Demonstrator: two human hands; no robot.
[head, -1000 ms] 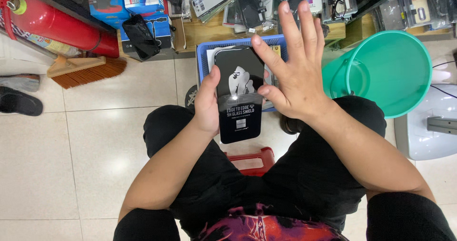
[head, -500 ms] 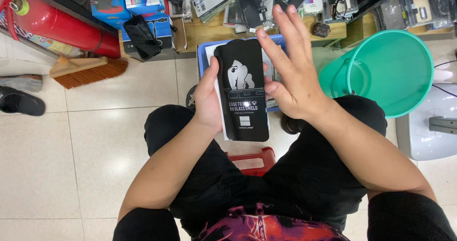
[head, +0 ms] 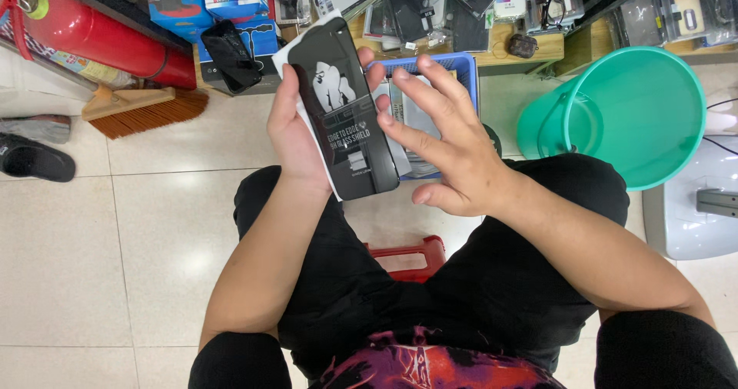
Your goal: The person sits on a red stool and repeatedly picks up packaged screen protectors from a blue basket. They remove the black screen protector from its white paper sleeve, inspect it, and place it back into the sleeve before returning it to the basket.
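Two bare hands work above the lap of a seated person in black clothes, seen from overhead. Left hand [head: 296, 131] grips a flat black package [head: 346, 120] with a white back, fingers curled around its left edge and fingertips showing at its upper right; the package stands tilted, top leaning left. Right hand [head: 446, 147] is spread wide, fingers fanned, its fingertips touching the package's right edge. Behind the hands sits a blue basket [head: 461, 70] holding more flat packs. A green bucket [head: 638, 112] stands to the right on the tiled floor [head: 138, 227]. A red fire extinguisher [head: 100, 35] lies at upper left, a brush [head: 146, 108] just below it. A red stool [head: 411, 254] shows between the knees.
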